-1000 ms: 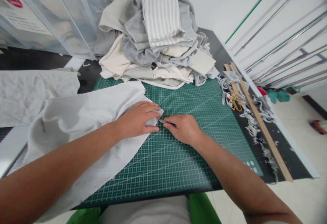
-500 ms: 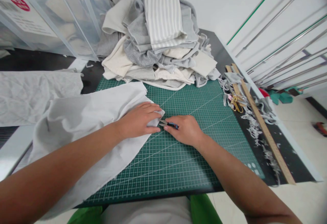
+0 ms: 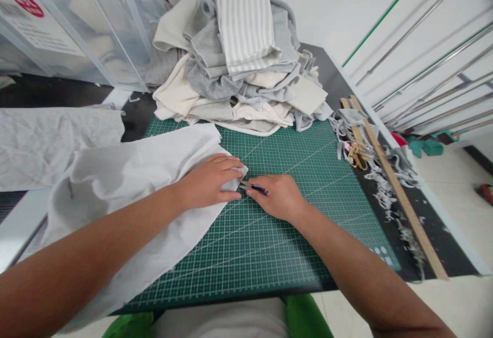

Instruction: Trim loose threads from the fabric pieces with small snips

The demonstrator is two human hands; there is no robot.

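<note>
Snips (image 3: 260,189) between hands (image 3: 210,181) (image 3: 279,196), blades perhaps touching cloth (image 3: 154,161).

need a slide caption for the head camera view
The left hand rests on pale fabric over a green gridded mat while the right hand holds small snips by the fabric's corner.

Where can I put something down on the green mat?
Bare mat lies between the fabric pile and right hand, and between the white cloth and right forearm. The pile and cloth crowd its far and left sides.
</note>
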